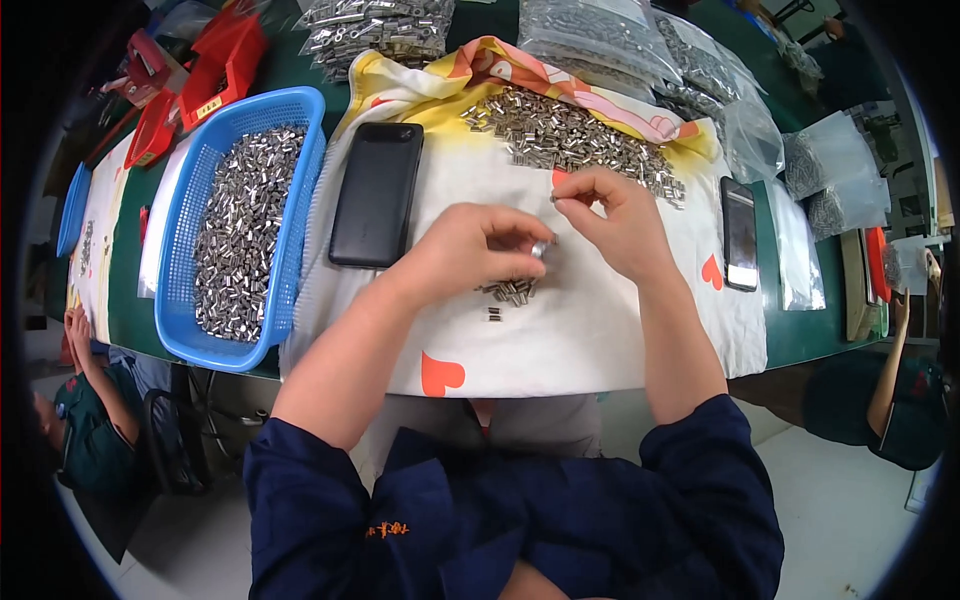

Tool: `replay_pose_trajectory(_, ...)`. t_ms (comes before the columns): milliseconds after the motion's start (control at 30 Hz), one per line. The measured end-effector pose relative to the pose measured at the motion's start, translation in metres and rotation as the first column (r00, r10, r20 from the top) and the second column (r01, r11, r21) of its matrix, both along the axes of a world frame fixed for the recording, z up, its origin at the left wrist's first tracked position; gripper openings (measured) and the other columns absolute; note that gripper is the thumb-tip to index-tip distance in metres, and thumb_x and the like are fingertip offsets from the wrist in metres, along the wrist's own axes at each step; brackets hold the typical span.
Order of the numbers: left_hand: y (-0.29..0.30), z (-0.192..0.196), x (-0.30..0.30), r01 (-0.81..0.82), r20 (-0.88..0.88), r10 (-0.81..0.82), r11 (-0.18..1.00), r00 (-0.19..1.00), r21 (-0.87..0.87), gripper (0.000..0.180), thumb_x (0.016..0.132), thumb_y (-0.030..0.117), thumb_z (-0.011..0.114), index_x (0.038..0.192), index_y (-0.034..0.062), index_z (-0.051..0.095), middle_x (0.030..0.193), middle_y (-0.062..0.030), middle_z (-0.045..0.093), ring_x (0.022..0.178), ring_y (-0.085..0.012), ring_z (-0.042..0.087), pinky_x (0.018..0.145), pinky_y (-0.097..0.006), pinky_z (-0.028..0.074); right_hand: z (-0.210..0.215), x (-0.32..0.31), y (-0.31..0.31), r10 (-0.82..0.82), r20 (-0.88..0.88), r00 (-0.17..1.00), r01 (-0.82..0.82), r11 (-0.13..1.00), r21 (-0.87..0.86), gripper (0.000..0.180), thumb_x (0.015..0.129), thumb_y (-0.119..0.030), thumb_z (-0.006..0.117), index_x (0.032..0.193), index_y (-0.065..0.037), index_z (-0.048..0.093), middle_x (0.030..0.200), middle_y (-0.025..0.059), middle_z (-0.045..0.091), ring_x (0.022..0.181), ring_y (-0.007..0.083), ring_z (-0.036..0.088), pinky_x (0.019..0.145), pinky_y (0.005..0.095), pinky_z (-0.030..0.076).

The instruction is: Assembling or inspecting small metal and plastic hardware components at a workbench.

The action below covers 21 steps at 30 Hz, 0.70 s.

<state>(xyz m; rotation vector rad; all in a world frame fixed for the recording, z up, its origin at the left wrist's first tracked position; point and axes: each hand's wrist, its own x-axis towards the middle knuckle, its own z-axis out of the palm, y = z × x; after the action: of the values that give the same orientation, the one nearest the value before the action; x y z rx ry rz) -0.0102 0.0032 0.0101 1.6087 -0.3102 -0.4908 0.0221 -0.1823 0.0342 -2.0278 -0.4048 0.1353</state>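
Observation:
My left hand (475, 248) is closed, thumb and fingers pinching a shiny small metal sleeve (540, 249) at the fingertips. Just to its right and a little farther away, my right hand (622, 222) is closed in a pinch. Between its thumb and forefinger sits a tiny dark thing, too small to name. Below the left fingers lies a small heap of metal sleeves (516, 292), partly covered by the hand. Beyond both hands, a large pile of the same short sleeves (570, 135) spreads over the white cloth (590, 345) with red hearts.
Left of the cloth stands a blue basket (172, 250) filled with metal sleeves. A black slab-shaped device (376, 190) lies beside it, a smartphone (740, 232) at far right. Bags of metal parts (600, 40) line the back, red bins (222, 65) the back left. People sit at both sides.

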Motion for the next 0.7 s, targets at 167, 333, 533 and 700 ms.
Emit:
replay_pose_trajectory(167,0.002,-0.009,0.011,-0.209,-0.18,0.156,0.923,0.971,-0.324,0.029,0.074,0.002,0.063,0.101,-0.0027,0.055,0.087,-0.0064,0.061,0.078,-0.0096,0.057,0.071,-0.022,0.047,-0.001,-0.006,0.001,0.111,0.061,0.992,-0.117,0.988,0.101,0.007,0.071,-0.005,0.06,0.077,-0.002,0.061,0.072,0.0015,0.058,0.064,0.0102,0.051,0.062,0.0228,0.042)
replay_pose_trajectory(333,0.005,-0.012,0.011,-0.208,-0.17,0.153,0.902,0.973,-0.379,0.028,0.074,0.001,0.061,0.101,-0.0032,0.054,0.088,-0.0084,0.061,0.079,-0.0111,0.058,0.071,-0.023,0.047,-0.003,-0.01,0.009,0.096,0.094,0.991,-0.102,0.993,0.066,0.006,0.07,-0.004,0.059,0.076,-0.003,0.06,0.072,0.0029,0.058,0.065,0.0119,0.053,0.061,0.0235,0.042)
replay_pose_trajectory(533,0.001,-0.009,0.011,-0.24,-0.147,0.207,0.934,0.967,-0.264,0.027,0.074,0.0,0.061,0.1,-0.0041,0.054,0.085,-0.0079,0.062,0.077,-0.0102,0.059,0.068,-0.021,0.047,-0.011,-0.014,0.016,0.078,0.409,0.909,-0.039,0.994,-0.102,0.006,0.069,-0.005,0.061,0.074,-0.003,0.059,0.071,0.0059,0.058,0.066,0.0191,0.055,0.06,0.0277,0.044)
replay_pose_trajectory(700,0.001,-0.011,0.011,-0.259,-0.107,0.242,0.946,0.964,-0.195,0.026,0.074,0.0,0.061,0.099,-0.0041,0.055,0.085,-0.0071,0.062,0.075,-0.0092,0.058,0.067,-0.02,0.047,-0.014,-0.012,0.013,0.098,0.479,0.872,-0.05,0.993,-0.11,0.008,0.068,-0.006,0.061,0.075,-0.003,0.058,0.072,0.0076,0.058,0.067,0.0231,0.055,0.06,0.0305,0.044)
